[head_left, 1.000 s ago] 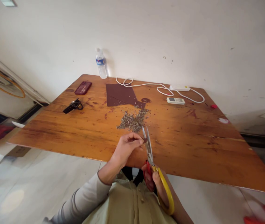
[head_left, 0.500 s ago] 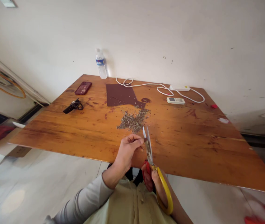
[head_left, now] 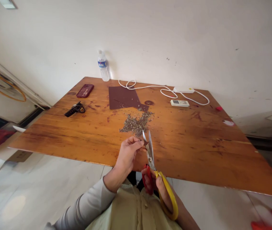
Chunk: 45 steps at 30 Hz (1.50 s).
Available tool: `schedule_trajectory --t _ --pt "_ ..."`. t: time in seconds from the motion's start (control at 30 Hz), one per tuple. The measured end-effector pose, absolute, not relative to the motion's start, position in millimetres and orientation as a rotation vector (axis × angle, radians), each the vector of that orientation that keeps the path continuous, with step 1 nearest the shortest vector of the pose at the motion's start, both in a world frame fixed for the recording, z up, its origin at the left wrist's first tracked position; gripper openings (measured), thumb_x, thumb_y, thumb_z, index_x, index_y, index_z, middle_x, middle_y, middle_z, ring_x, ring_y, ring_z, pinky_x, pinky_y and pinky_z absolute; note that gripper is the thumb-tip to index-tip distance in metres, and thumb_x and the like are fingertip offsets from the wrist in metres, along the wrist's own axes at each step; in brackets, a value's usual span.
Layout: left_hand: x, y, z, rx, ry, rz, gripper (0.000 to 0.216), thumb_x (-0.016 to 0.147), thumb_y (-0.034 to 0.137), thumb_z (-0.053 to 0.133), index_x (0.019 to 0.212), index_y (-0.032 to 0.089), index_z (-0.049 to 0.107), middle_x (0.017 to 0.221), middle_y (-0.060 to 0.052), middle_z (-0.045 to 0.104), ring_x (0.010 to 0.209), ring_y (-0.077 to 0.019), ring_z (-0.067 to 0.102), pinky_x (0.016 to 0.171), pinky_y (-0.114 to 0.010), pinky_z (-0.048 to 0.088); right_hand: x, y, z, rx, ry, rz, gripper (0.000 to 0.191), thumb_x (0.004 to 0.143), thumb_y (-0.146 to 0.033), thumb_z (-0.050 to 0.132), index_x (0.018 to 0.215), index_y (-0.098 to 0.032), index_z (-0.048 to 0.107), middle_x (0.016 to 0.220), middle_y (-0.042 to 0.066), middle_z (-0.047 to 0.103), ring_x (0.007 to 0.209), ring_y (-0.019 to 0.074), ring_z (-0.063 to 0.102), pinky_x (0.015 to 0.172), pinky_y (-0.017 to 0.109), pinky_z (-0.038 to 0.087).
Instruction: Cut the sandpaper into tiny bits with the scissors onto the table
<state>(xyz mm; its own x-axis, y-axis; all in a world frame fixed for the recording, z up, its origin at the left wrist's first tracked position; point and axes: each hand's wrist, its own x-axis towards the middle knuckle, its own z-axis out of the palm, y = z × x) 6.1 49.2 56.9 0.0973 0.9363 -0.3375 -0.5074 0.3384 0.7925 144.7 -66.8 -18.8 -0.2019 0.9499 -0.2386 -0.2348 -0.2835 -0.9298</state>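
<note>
Near the table's front edge, my left hand [head_left: 128, 154] pinches a small dark brown piece [head_left: 146, 143] that looks like the brown sheet behind it. My right hand [head_left: 161, 188] is wrapped round the handles, one red and one yellow, of a pair of scissors [head_left: 150, 156]. The scissor blades stand apart and point away from me, with the brown piece at the left blade. Just beyond the blade tips lies a heap of fine brownish-grey clippings [head_left: 136, 124]. A dark brown sheet [head_left: 123, 96] lies flat behind the heap, with some clippings on it.
On the wooden table [head_left: 193, 143] a dark red phone [head_left: 85, 91] and a black strap-like object [head_left: 75, 109] lie to the left. A water bottle [head_left: 103, 66] stands against the wall. A white power strip [head_left: 183, 89] with its cable and a remote control [head_left: 179, 103] lie at the back right.
Both hands have shifted slightly left, carrying the scissors and the brown piece along. The scissor blades are spread a little wider than before.
</note>
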Motion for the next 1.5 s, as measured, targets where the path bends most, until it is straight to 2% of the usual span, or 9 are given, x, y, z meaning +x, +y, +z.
schedule_trajectory --t 0.17,0.63,0.87,1.03,1.17,1.23,1.33,1.43,1.5 --pt "5.0 49.2 61.6 0.595 0.98 1.182 0.03 0.052 0.026 0.093 0.052 0.018 0.065 0.064 0.001 0.067 0.061 -0.012 0.062 0.06 -0.023 0.054 143.7 -65.5 -21.7 -1.091 -0.955 1.607 0.074 0.088 -0.093 0.063 0.097 -0.02 0.073 0.076 -0.001 0.053 0.061 0.0144 0.044 0.056 0.028 0.04" --pt "1.6 52.4 59.5 0.537 0.943 1.141 0.029 0.049 0.023 0.093 0.053 0.018 0.065 0.062 0.0 0.068 0.06 -0.013 0.064 0.061 -0.027 0.061 141.3 -67.3 -13.8 -1.119 -0.84 1.75 0.081 0.076 -0.102 0.064 0.096 -0.023 0.065 0.062 -0.012 0.033 0.048 0.0074 0.016 0.04 0.02 0.017" --pt "1.8 52.7 59.2 0.552 0.943 1.137 0.031 0.05 0.025 0.096 0.056 0.018 0.067 0.061 0.001 0.067 0.058 -0.0128 0.065 0.061 -0.026 0.06 143.6 -64.1 -16.6 -1.142 -0.999 1.604 0.08 0.081 -0.101 0.059 0.09 -0.021 0.065 0.072 -0.003 0.049 0.057 0.0131 0.04 0.051 0.027 0.037" --pt "1.9 52.7 59.3 0.554 0.958 1.139 0.03 0.049 0.023 0.094 0.054 0.018 0.065 0.06 0.001 0.066 0.058 -0.0117 0.062 0.06 -0.026 0.059 143.7 -65.3 -16.5 -1.168 -0.989 1.59 0.083 0.081 -0.101 0.059 0.098 -0.02 0.067 0.07 -0.005 0.046 0.055 0.012 0.036 0.049 0.025 0.033" --pt "1.3 52.2 60.5 0.552 0.932 1.133 0.031 0.05 0.024 0.095 0.055 0.018 0.065 0.063 0.0 0.068 0.062 -0.0133 0.065 0.063 -0.027 0.061 141.9 -68.3 -17.6 -1.131 -0.893 1.702 0.081 0.079 -0.101 0.063 0.096 -0.022 0.065 0.06 -0.012 0.031 0.048 0.0083 0.018 0.04 0.022 0.018" --pt "0.9 52.3 60.4 0.554 0.918 1.127 0.033 0.051 0.025 0.096 0.056 0.018 0.065 0.065 0.0 0.068 0.063 -0.0137 0.066 0.065 -0.028 0.062 140.9 -69.3 -21.4 -1.118 -0.866 1.706 0.079 0.079 -0.1 0.064 0.095 -0.022 0.065 0.058 -0.013 0.029 0.046 0.0077 0.014 0.038 0.021 0.014" --pt "0.5 52.8 59.4 0.556 0.916 1.121 0.034 0.051 0.027 0.098 0.056 0.018 0.066 0.065 0.001 0.068 0.061 -0.0131 0.066 0.065 -0.028 0.063 140.1 -68.8 -27.8 -1.089 -0.884 1.657 0.077 0.084 -0.098 0.059 0.096 -0.022 0.067 0.061 -0.01 0.036 0.045 0.0083 0.019 0.037 0.022 0.019" --pt "0.7 53.1 58.8 0.546 0.913 1.131 0.032 0.051 0.027 0.097 0.056 0.018 0.067 0.062 0.002 0.067 0.057 -0.0118 0.064 0.061 -0.026 0.06 141.2 -66.6 -30.0 -1.081 -0.971 1.596 0.076 0.086 -0.097 0.06 0.092 -0.021 0.068 0.066 -0.006 0.045 0.049 0.0106 0.033 0.045 0.025 0.031" --pt "1.0 53.2 58.8 0.545 0.917 1.134 0.03 0.051 0.025 0.096 0.057 0.018 0.068 0.062 0.002 0.067 0.056 -0.0116 0.063 0.059 -0.026 0.059 142.5 -65.8 -29.5 -1.107 -0.987 1.564 0.076 0.085 -0.096 0.062 0.092 -0.021 0.068 0.069 -0.004 0.05 0.054 0.0122 0.038 0.049 0.026 0.032"
